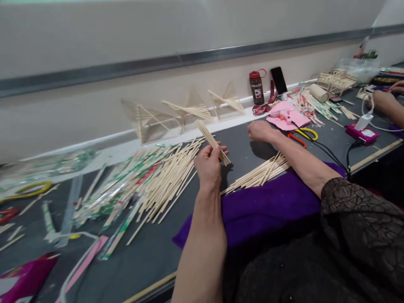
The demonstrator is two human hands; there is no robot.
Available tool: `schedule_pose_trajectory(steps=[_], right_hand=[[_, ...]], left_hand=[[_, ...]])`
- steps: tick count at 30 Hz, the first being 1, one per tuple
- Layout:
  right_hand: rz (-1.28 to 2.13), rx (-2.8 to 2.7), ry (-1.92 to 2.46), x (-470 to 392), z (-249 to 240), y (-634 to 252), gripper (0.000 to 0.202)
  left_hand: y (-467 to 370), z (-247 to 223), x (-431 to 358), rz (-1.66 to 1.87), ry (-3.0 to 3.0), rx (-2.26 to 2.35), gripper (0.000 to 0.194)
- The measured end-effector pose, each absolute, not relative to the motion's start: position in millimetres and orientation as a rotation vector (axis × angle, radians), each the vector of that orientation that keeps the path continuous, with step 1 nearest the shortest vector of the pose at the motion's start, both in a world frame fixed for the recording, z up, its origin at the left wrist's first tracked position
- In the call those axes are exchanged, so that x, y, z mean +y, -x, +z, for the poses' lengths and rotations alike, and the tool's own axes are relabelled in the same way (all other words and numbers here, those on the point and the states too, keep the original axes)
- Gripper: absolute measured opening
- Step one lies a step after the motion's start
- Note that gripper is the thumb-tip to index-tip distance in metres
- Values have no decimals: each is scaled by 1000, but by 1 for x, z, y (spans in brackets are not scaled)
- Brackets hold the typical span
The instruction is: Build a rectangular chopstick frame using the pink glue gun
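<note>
My left hand (208, 162) is closed around a flat bundle of wooden chopsticks (205, 131), held tilted above the dark table. To its left lies a large heap of loose chopsticks (170, 185), running into others still in clear and green wrappers (123, 185). My right hand (262, 131) hovers over the table with its fingers curled; anything in them is hidden. Close beside it, a pink glue gun (284, 115) rests on a pink sheet (292, 123). A smaller pile of chopsticks (259, 173) lies below my right hand, against a purple cloth (268, 206).
Stick frames (189, 111) lean along the wall. Behind stand a bottle (257, 88) and a phone (278, 80). Scissors (304, 134) and black cables (328, 149) lie by my right forearm, near a magenta power box (362, 134). Another person's hand (383, 103) is at far right.
</note>
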State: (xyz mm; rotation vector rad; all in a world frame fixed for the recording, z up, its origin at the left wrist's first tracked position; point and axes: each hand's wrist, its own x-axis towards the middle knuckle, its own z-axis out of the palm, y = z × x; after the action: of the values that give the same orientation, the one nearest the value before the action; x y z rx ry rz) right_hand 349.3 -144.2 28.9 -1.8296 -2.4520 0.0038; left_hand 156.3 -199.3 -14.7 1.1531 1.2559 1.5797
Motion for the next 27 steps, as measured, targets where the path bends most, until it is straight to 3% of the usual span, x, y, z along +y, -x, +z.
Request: schedule_pose_trajectory(steps=[17, 22, 27], right_hand=[[-125, -2093, 1918, -176, 40, -429, 34], [-363, -1810, 2070, -177, 42, -460, 39], [-291, -1870, 1868, -176, 40, -442, 42]], left_hand=[[-167, -17, -201, 1497, -1250, 1248, 29], [-168, -14, -205, 1428, -1180, 1175, 30], [-171, -13, -209, 1267, -1098, 1108, 40]])
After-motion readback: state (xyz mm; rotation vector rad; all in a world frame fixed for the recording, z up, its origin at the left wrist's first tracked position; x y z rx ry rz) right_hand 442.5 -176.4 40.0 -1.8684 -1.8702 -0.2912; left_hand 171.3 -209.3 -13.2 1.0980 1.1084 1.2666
